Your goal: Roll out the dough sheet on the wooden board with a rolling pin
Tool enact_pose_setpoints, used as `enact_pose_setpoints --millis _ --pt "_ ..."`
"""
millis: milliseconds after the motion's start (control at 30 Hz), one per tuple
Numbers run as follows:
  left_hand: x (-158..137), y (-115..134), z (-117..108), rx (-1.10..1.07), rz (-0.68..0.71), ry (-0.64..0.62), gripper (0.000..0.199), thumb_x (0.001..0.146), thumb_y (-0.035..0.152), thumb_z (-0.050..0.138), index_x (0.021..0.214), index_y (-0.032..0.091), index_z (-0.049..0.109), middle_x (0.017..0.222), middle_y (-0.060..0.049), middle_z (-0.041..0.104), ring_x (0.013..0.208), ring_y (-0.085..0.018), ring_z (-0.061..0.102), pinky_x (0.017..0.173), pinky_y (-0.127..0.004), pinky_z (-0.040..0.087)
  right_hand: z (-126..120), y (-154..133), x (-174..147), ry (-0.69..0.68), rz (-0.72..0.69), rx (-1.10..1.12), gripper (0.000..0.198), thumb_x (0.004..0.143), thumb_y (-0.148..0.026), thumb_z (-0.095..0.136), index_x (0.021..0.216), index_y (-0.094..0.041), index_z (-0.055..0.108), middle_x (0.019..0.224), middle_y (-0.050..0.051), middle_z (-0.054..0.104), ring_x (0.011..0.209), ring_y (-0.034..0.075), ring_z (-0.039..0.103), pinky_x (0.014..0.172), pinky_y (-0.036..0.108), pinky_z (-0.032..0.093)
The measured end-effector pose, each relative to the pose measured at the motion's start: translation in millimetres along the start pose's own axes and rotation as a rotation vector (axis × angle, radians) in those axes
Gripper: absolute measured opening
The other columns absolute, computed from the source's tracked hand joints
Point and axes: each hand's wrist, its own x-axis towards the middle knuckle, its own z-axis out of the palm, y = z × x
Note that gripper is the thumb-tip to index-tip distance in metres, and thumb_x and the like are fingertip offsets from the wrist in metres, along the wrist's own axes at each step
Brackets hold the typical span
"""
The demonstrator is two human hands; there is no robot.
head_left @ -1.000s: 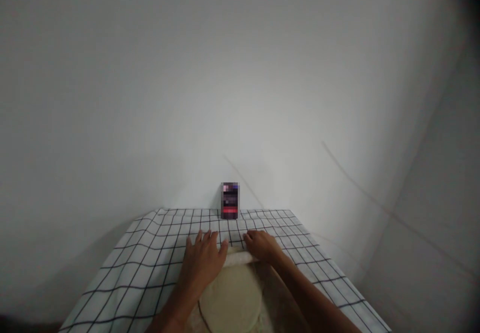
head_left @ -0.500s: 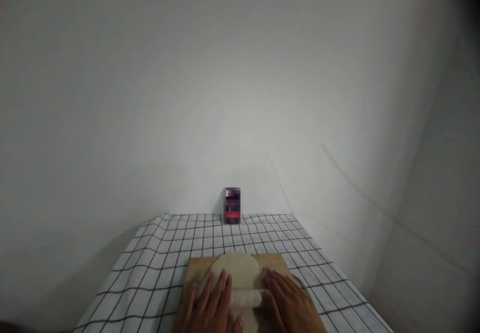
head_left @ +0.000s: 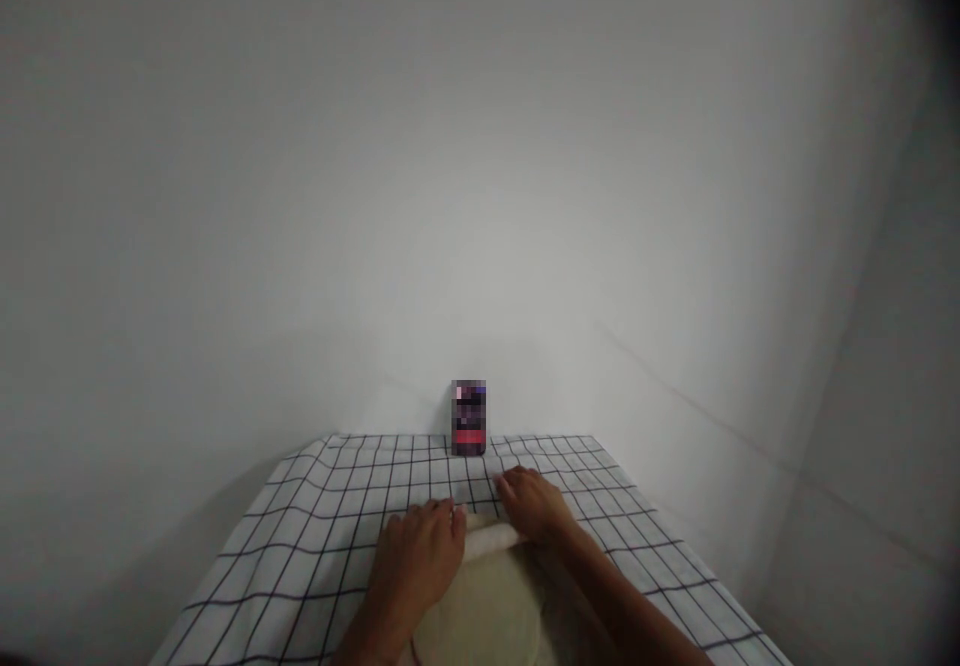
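A pale rolling pin [head_left: 491,540] lies crosswise over the far part of a flat, rounded sheet of dough [head_left: 482,611]. My left hand [head_left: 422,551] is closed over the pin's left end, its fingers bent down past the far side. My right hand [head_left: 534,506] grips the right end, slightly farther from me, so the pin sits a little tilted. Both palms cover the pin's ends; only its middle shows. Beneath the dough is a wooden board [head_left: 564,611], mostly hidden by my hands and forearms.
A white tablecloth with dark grid lines [head_left: 300,536] covers the table. At its far edge a small dark upright object with a red band [head_left: 469,418], blurred out, stands against the pale wall [head_left: 480,196]. Another wall meets it at the right.
Both hands and the rolling pin have moved forward, from the dough's middle to its far part. My fingers, stretched out flat before, now bend over the pin. The view has shifted slightly.
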Motion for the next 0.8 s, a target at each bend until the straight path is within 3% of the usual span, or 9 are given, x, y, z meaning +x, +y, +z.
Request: enact_pose_setpoints --millis 133,267,433,533,633,800 --pt "18.3 -6.8 0.4 0.003 -0.041 -0.004 0.036 0.102 0.029 0.039 0.115 0.020 0.072 0.114 -0.016 0.074 0.112 -0.030 0.067 0.092 -0.047 0.054 3.8 -1.3 20.5 -0.019 0.016 -0.017 0.047 0.107 -0.043 0.033 0.102 -0.019 0.074 0.116 0.013 0.072 0.111 0.023 0.066 0.089 0.034 0.047" --pt "17.5 -6.1 3.1 0.018 -0.085 0.004 0.040 0.103 0.033 0.037 0.118 0.020 0.071 0.117 -0.017 0.074 0.113 -0.033 0.066 0.093 -0.056 0.052 1.8 -3.4 16.4 -0.017 -0.001 -0.030 0.045 0.107 -0.040 0.033 0.104 -0.020 0.074 0.114 0.013 0.072 0.108 0.023 0.067 0.087 0.034 0.047" --pt "1.5 2.2 5.7 0.019 -0.108 0.026 0.044 0.104 0.042 0.041 0.126 0.019 0.070 0.128 -0.020 0.071 0.118 -0.037 0.065 0.097 -0.065 0.049 -0.6 -0.3 -15.4 -0.003 -0.056 -0.001 0.045 0.108 -0.038 0.031 0.114 -0.023 0.073 0.121 0.009 0.073 0.117 0.022 0.065 0.096 0.034 0.048" --pt "-11.0 9.5 6.2 0.041 -0.112 0.041 0.048 0.104 0.043 0.040 0.137 0.018 0.065 0.146 -0.020 0.061 0.136 -0.042 0.053 0.106 -0.071 0.042 -0.2 1.2 -38.7 0.016 -0.071 0.025 0.044 0.107 -0.035 0.033 0.129 -0.022 0.069 0.139 0.011 0.066 0.126 0.024 0.063 0.104 0.038 0.048" --pt "-28.0 15.5 6.2 0.038 -0.111 0.047 0.054 0.103 0.049 0.039 0.143 0.019 0.062 0.153 -0.016 0.054 0.146 -0.043 0.042 0.115 -0.072 0.033 1.8 0.8 -65.3 0.047 -0.097 0.005 0.048 0.107 -0.033 0.031 0.133 -0.019 0.068 0.145 0.014 0.062 0.134 0.028 0.058 0.113 0.044 0.044" --pt "-62.7 8.6 15.1 -0.073 0.054 0.081 0.055 0.101 0.055 0.042 0.149 0.031 0.055 0.158 -0.008 0.049 0.147 -0.041 0.043 0.121 -0.073 0.024 26.3 16.8 -114.9 0.180 -0.185 0.023 0.048 0.107 -0.043 0.032 0.142 -0.029 0.062 0.149 0.008 0.059 0.141 0.030 0.052 0.119 0.050 0.041"
